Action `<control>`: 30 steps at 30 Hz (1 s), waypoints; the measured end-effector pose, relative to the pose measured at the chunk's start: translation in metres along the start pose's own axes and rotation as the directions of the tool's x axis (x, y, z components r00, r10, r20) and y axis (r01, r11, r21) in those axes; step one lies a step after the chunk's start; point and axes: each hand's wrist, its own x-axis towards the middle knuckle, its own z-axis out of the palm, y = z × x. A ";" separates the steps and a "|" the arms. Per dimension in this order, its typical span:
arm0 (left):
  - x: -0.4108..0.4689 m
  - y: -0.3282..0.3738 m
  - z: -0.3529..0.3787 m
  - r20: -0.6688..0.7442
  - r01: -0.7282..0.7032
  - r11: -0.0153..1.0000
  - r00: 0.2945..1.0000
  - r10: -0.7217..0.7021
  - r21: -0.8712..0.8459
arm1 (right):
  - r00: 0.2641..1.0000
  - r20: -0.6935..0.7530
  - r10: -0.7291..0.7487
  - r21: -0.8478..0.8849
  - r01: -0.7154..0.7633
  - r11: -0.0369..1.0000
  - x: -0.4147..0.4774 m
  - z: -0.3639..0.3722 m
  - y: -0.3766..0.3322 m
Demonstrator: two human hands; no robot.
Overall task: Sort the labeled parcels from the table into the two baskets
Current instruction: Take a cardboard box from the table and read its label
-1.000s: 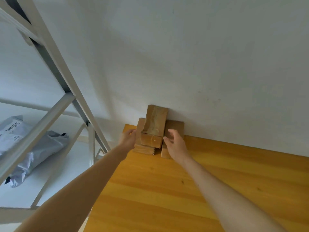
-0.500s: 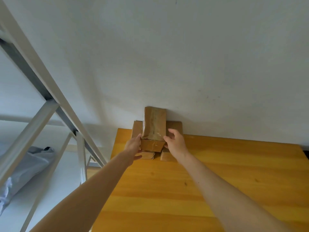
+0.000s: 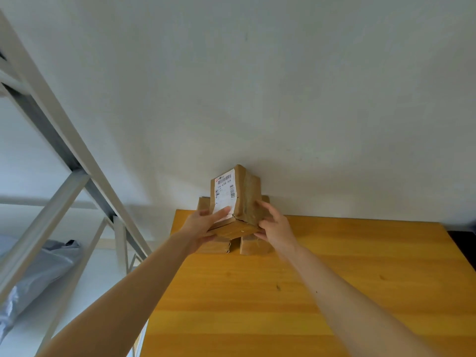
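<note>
Since the earlier frame the top parcel [image 3: 240,202] has been lifted off the pile and turned, so that its white label [image 3: 225,191] is now shown. It is clasped from both sides: the left grip [image 3: 203,225] is laid along the labelled face with the thumb underneath, and the right grip [image 3: 277,225] is curled round the taped side. The parcel is held just above the far edge of the bench [image 3: 283,292]. On that far edge, beneath it, the left lower parcel [image 3: 215,248] and the right lower parcel [image 3: 253,247] are left lying side by side against the wall [image 3: 257,99]. Beyond the bench's left side a pale metal rack [image 3: 64,140] is seen, with a grey bag [image 3: 46,266] on its shelf.
</note>
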 end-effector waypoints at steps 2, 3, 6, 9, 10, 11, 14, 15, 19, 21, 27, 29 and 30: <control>-0.011 0.007 0.008 0.015 -0.063 0.998 0.998 0.063 -0.019 | 1.000 -0.006 -0.013 0.046 0.013 0.999 -0.007 -0.006 -0.005; -0.017 0.009 0.013 0.026 -0.090 0.995 0.996 0.091 -0.040 | 1.000 -0.011 -0.018 0.066 0.019 0.998 -0.011 -0.009 -0.007; -0.036 0.015 0.032 0.030 -0.161 0.986 0.986 0.163 -0.048 | 0.999 0.004 -0.039 0.105 0.038 0.994 -0.024 -0.020 -0.014; -0.054 0.019 0.050 0.013 -0.254 0.967 0.967 0.254 0.033 | 0.996 0.046 -0.083 0.140 0.076 0.987 -0.040 -0.035 -0.023; -0.059 0.020 0.056 0.020 -0.281 0.959 0.960 0.281 0.037 | 0.994 0.035 -0.100 0.144 0.094 0.985 -0.044 -0.042 -0.025; -0.064 0.021 0.061 0.027 -0.307 0.951 0.952 0.306 0.043 | 0.993 0.018 -0.116 0.148 0.112 0.983 -0.048 -0.048 -0.028; -0.082 0.026 0.077 0.032 -0.363 0.928 0.932 0.361 0.086 | 0.986 -0.015 -0.166 0.136 0.166 0.977 -0.059 -0.065 -0.034; -0.087 0.028 0.083 0.022 -0.374 0.922 0.927 0.374 0.101 | 0.983 -0.021 -0.183 0.141 0.184 0.973 -0.062 -0.071 -0.035; -0.109 0.031 0.100 -0.022 -0.394 0.910 0.916 0.400 0.125 | 0.977 -0.047 -0.207 0.179 0.212 0.961 -0.075 -0.088 -0.037; -0.119 0.031 0.108 -0.040 -0.403 0.906 0.911 0.411 0.129 | 0.974 -0.042 -0.223 0.195 0.227 0.954 -0.080 -0.095 -0.037; -0.139 0.024 0.121 -0.092 -0.432 0.891 0.890 0.446 0.139 | 0.958 -0.012 -0.286 0.194 0.283 0.939 -0.094 -0.105 -0.042; -0.143 0.021 0.123 -0.111 -0.440 0.889 0.884 0.454 0.131 | 0.951 -0.009 -0.308 0.184 0.305 0.935 -0.099 -0.107 -0.043; -0.145 0.020 0.124 -0.119 -0.448 0.885 0.879 0.462 0.128 | 0.948 -0.011 -0.318 0.179 0.314 0.932 -0.102 -0.107 -0.044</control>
